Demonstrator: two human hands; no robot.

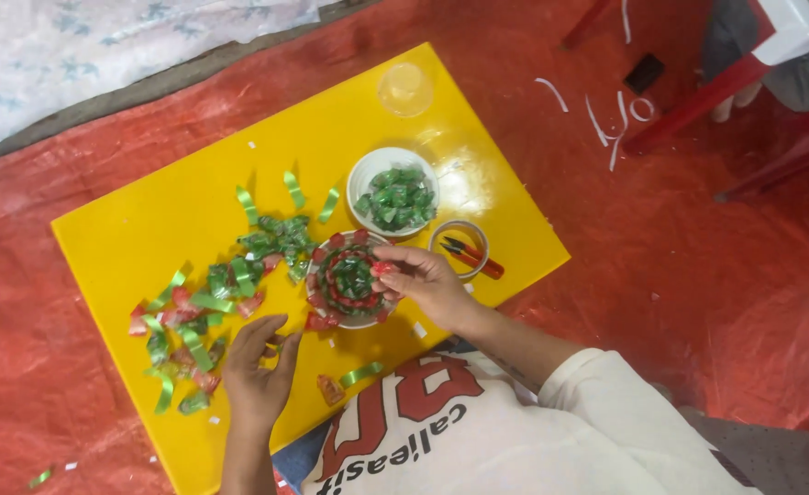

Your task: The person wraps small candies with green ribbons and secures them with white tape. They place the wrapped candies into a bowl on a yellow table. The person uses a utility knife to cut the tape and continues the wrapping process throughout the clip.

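board (pixel 148 229): my bright yellow landmark, plain
floor sheet (pixel 680 229): red all round the board
bowl (pixel 365 171): white, on the board, its sweets green
ring of sweets (pixel 342 280): red and green beside that bowl
ribbon strips (pixel 293 188): green on the board
my top (pixel 478 440): cream with red letters

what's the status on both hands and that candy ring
Right hand pinching red candy at candy ring. Left hand open, by loose candies. Nothing in the way.
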